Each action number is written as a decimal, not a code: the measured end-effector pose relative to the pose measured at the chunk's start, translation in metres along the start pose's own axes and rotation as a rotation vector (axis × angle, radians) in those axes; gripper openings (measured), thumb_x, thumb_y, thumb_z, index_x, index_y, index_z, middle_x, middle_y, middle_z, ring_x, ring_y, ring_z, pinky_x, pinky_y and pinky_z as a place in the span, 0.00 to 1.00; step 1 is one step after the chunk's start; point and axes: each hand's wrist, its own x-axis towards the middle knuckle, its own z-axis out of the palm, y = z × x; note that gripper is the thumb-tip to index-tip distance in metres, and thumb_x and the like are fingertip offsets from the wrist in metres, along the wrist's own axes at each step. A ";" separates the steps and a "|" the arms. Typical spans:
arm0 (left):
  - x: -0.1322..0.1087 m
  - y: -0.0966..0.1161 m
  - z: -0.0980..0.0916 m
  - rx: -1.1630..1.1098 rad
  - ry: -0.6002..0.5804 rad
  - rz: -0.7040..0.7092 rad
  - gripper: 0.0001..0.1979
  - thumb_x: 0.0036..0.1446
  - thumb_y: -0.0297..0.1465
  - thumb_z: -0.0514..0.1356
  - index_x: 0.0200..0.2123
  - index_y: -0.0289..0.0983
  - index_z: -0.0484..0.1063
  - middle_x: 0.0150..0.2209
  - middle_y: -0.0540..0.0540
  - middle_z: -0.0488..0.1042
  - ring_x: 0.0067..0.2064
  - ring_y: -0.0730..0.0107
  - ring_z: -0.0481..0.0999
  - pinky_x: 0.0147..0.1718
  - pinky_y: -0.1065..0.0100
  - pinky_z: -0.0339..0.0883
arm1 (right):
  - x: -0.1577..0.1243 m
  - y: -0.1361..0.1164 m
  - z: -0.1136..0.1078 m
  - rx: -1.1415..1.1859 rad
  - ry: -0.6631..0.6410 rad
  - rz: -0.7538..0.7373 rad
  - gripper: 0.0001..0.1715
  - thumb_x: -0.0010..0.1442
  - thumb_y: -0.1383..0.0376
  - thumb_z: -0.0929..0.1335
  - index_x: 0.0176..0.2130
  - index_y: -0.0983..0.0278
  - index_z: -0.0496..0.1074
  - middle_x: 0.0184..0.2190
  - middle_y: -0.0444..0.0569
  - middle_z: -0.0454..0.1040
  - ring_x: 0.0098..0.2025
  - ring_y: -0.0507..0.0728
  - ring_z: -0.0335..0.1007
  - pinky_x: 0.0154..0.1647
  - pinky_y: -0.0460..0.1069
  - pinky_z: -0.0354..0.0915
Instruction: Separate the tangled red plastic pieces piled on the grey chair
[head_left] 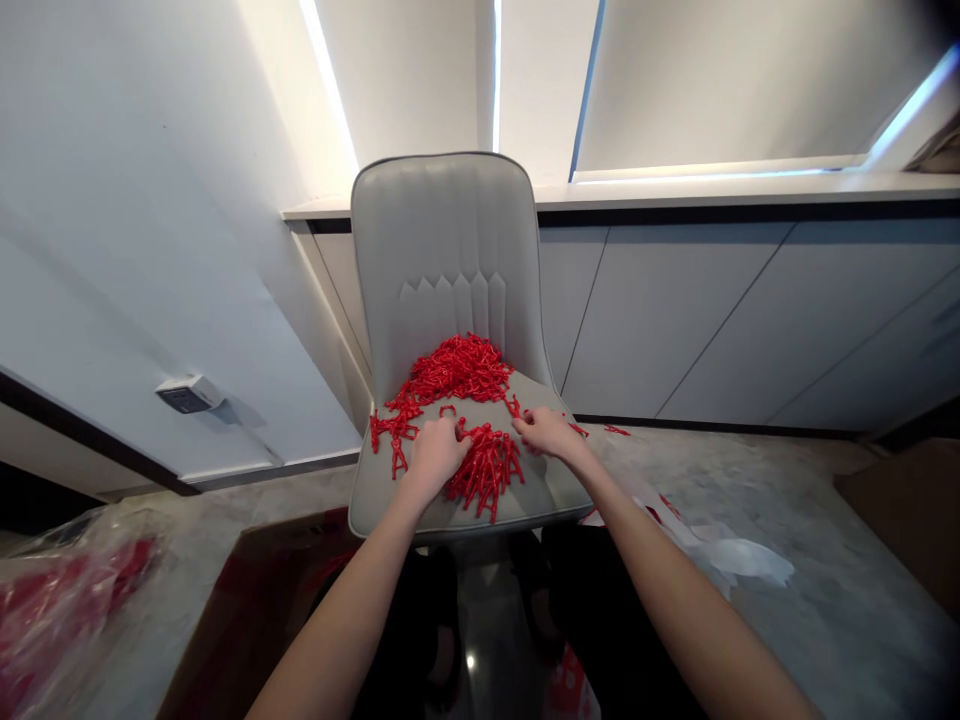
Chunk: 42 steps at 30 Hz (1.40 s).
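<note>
Many small red plastic figure-like pieces lie on the grey chair seat (551, 490). A large heap (461, 368) spreads against the backrest, and a smaller pile (487, 468) sits near the front, its pieces roughly lined up. My left hand (435, 455) is closed at the left side of this front pile, fingertips pinched on a red piece. To the right of the pile, my right hand (546, 432) has thumb and finger together at a red plastic figure (513, 405). A few loose pieces (397, 455) are scattered at the seat's left side.
The chair's backrest (446, 220) stands before a low cabinet (675, 310). A socket box (187, 393) sticks out from the left wall. On the floor are a cardboard box (255, 610), clear plastic with red contents (75, 600), white scraps (742, 558) and stray red pieces (617, 430).
</note>
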 end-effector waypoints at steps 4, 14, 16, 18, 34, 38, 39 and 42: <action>0.006 -0.004 0.005 0.043 0.022 0.057 0.14 0.56 0.40 0.61 0.40 0.37 0.77 0.44 0.35 0.76 0.50 0.46 0.74 0.48 0.57 0.65 | -0.025 -0.025 0.025 -0.049 0.043 -0.023 0.19 0.63 0.54 0.66 0.39 0.68 0.77 0.39 0.65 0.78 0.45 0.67 0.75 0.45 0.55 0.65; 0.013 -0.018 0.026 -0.117 -0.087 0.072 0.22 0.63 0.37 0.52 0.56 0.32 0.68 0.56 0.30 0.71 0.58 0.51 0.72 0.56 0.59 0.62 | -0.064 -0.047 0.085 -0.111 0.282 0.051 0.33 0.68 0.55 0.61 0.67 0.65 0.60 0.62 0.70 0.61 0.60 0.76 0.61 0.56 0.65 0.58; 0.007 -0.014 0.029 -0.097 -0.060 0.071 0.20 0.64 0.36 0.51 0.54 0.33 0.69 0.53 0.31 0.73 0.55 0.52 0.73 0.54 0.59 0.63 | -0.066 -0.042 0.095 -0.098 0.316 0.027 0.33 0.68 0.57 0.60 0.68 0.67 0.59 0.61 0.70 0.61 0.61 0.75 0.60 0.58 0.65 0.56; 0.001 -0.008 0.031 -0.060 -0.027 0.063 0.20 0.64 0.36 0.51 0.55 0.33 0.69 0.51 0.30 0.74 0.54 0.51 0.74 0.53 0.58 0.63 | -0.067 -0.037 0.104 -0.056 0.365 0.010 0.33 0.69 0.59 0.59 0.68 0.70 0.59 0.60 0.70 0.63 0.61 0.73 0.61 0.60 0.64 0.55; -0.011 0.007 0.048 -0.498 0.174 -0.280 0.17 0.64 0.40 0.49 0.46 0.40 0.73 0.44 0.38 0.80 0.47 0.55 0.78 0.46 0.59 0.68 | -0.048 -0.044 0.108 0.466 0.418 -0.040 0.32 0.68 0.60 0.59 0.68 0.61 0.60 0.62 0.60 0.66 0.60 0.63 0.65 0.61 0.56 0.59; -0.008 0.009 0.049 -0.566 0.168 -0.317 0.17 0.64 0.41 0.49 0.45 0.40 0.73 0.45 0.39 0.80 0.48 0.56 0.78 0.46 0.60 0.69 | -0.045 -0.048 0.103 0.543 0.412 -0.006 0.33 0.66 0.58 0.61 0.67 0.61 0.62 0.61 0.60 0.67 0.60 0.63 0.66 0.61 0.56 0.59; -0.008 0.009 0.050 -0.588 0.167 -0.325 0.17 0.64 0.41 0.50 0.45 0.40 0.73 0.45 0.40 0.80 0.48 0.56 0.78 0.46 0.60 0.69 | -0.044 -0.048 0.102 0.552 0.415 -0.001 0.33 0.66 0.57 0.61 0.67 0.61 0.62 0.61 0.60 0.68 0.60 0.63 0.67 0.61 0.56 0.60; -0.013 0.009 0.052 -0.667 0.167 -0.344 0.18 0.65 0.40 0.49 0.47 0.40 0.74 0.44 0.41 0.80 0.47 0.58 0.78 0.45 0.61 0.70 | -0.043 -0.048 0.101 0.579 0.423 -0.029 0.33 0.64 0.56 0.62 0.65 0.64 0.65 0.58 0.60 0.71 0.59 0.64 0.68 0.62 0.57 0.60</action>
